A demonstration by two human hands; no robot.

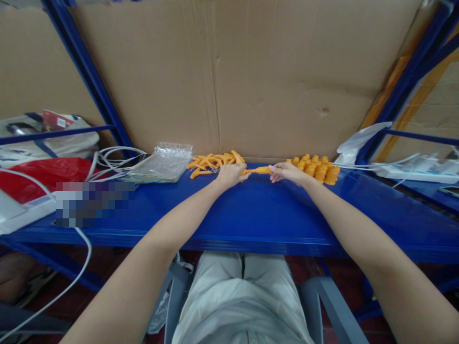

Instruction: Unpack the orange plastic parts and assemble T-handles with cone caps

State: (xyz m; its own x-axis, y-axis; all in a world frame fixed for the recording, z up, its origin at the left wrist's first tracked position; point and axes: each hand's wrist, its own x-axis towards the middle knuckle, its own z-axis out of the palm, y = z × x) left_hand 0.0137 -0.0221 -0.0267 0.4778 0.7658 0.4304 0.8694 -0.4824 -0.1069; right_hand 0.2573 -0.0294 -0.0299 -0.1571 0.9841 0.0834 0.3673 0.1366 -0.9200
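An orange plastic piece (263, 170) stretches between my two hands, low over the blue table. Its left part looks ribbed or threaded, and its right part is smoother and wider. My left hand (230, 176) is closed around its left end, which the fingers hide. With fingertips pinched, my right hand (287, 173) grips the other end. Behind and left of my left hand lies a pile of curved orange pieces (211, 161), with small metallic bits among them. Beyond my right hand, several knobbly orange pieces (317, 168) stand close together in rows.
The blue table (247, 215) has a cardboard panel (251, 76) behind it. Clear plastic bags (161, 162), coiled white cables (114, 157) and a red bag (46, 177) lie leftward. A power strip (418, 171) sits at the right. Blue posts (89, 71) rise on both sides.
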